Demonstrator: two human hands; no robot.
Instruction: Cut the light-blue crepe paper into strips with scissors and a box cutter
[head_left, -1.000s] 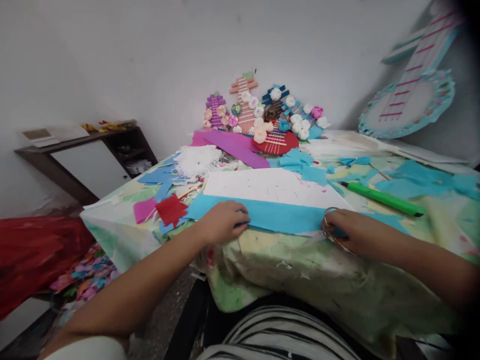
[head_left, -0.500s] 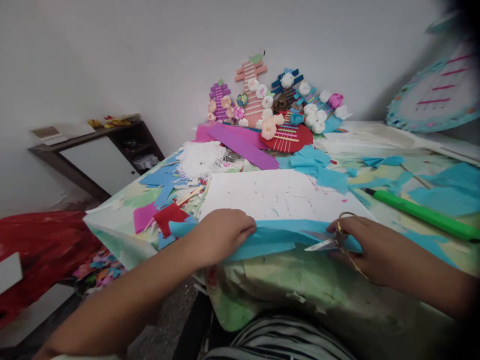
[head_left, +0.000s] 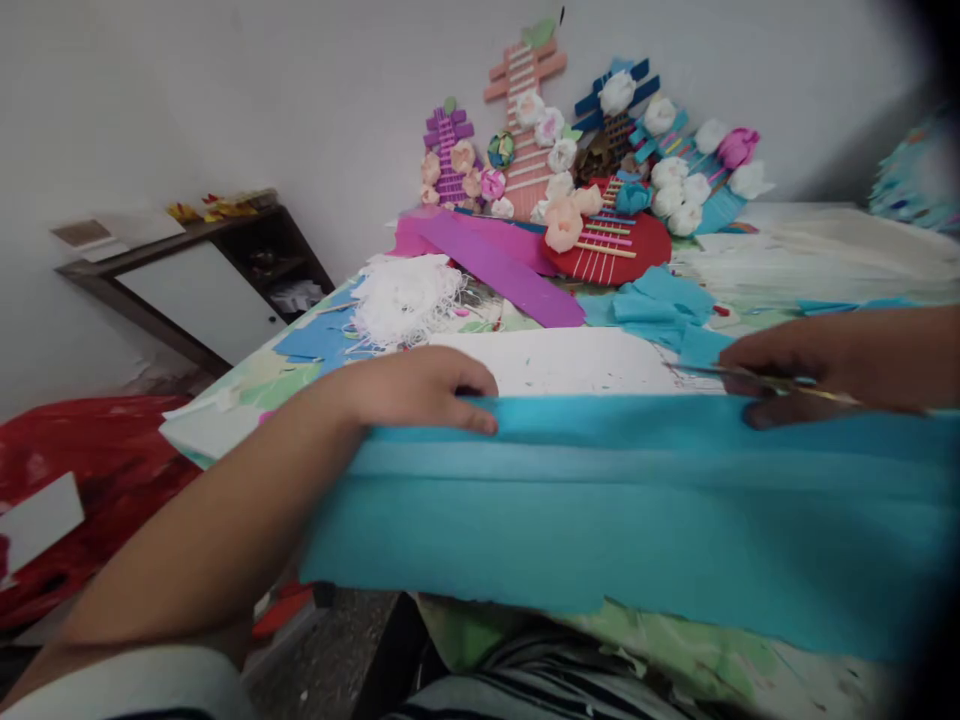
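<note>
Turquoise sheet (head_left: 637, 550), one: broad, a paler band running along its length; spread over the near side of the cloth-covered desk (head_left: 211, 428), its near edge close to the person's striped clothing (head_left: 551, 685), its right end lost in the dark border of the view.

Hands, two, well apart. Left hand (head_left: 424, 385): at the sheet's far edge, left of its middle, thumb on the turquoise surface; whether it pinched or merely pressed could not be told. Right hand (head_left: 802, 365): at the sheet's far edge, toward its right end, closed around a pair of scissors (head_left: 834, 397), blurred; contact between blades and sheet could not be told.

White board (head_left: 577, 358), marked with small specks: directly beyond the sheet, partly covered by it. Turquoise scraps (head_left: 660, 300): beyond the sheet, near the right hand. White shredded fibre (head_left: 409, 300): beyond the sheet's left part. Purple strip (head_left: 510, 272): beyond the sheet, slanting.

Red instrument-shaped model (head_left: 649, 240), strung with sticks, and peach model (head_left: 525, 175), standing taller: farthest beyond the sheet. Cabinet (head_left: 199, 300): left of the sheet, well apart.
</note>
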